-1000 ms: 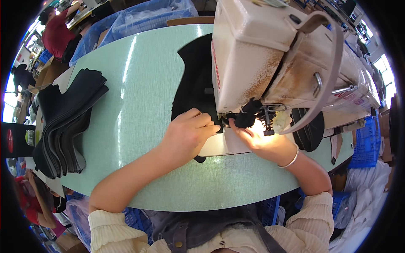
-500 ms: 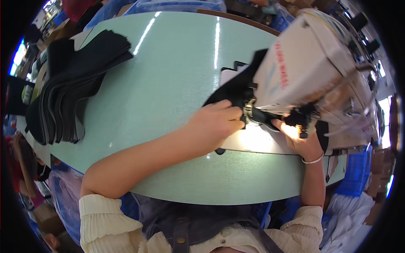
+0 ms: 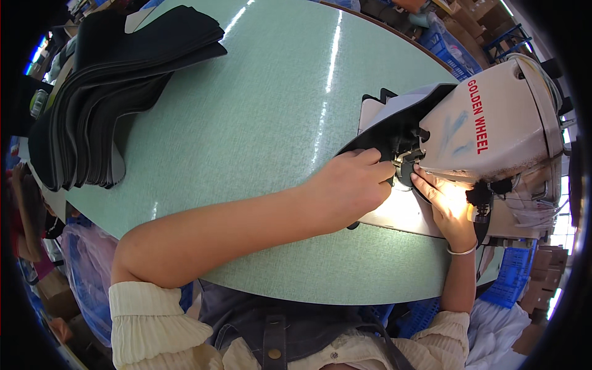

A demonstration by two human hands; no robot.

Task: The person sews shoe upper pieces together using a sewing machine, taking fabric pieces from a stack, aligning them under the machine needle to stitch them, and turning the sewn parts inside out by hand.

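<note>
A black fabric piece (image 3: 377,137) with a paler grey underside passes beneath the needle area of a sewing machine (image 3: 493,123). My left hand (image 3: 351,188) pinches its near edge, left of the metal presser parts (image 3: 404,161); the fingertips are partly hidden. On the other side of those parts, my right hand (image 3: 449,209) lies with its fingers stretched out, the index fingertip touching the black piece close to the presser. The machine's lamp lights this spot brightly. The needle itself is too small to make out.
A thick stack of similar black pieces (image 3: 92,105) lies at the left of the pale green table (image 3: 246,135). Blue plastic crates (image 3: 515,271) and cardboard boxes (image 3: 546,271) stand at the right. White cloth (image 3: 499,327) hangs at the lower right.
The whole view has shifted, so the machine and hands sit further right. The black piece's far part now curls up and shows its grey underside. My right fingers reach straighter toward the presser.
</note>
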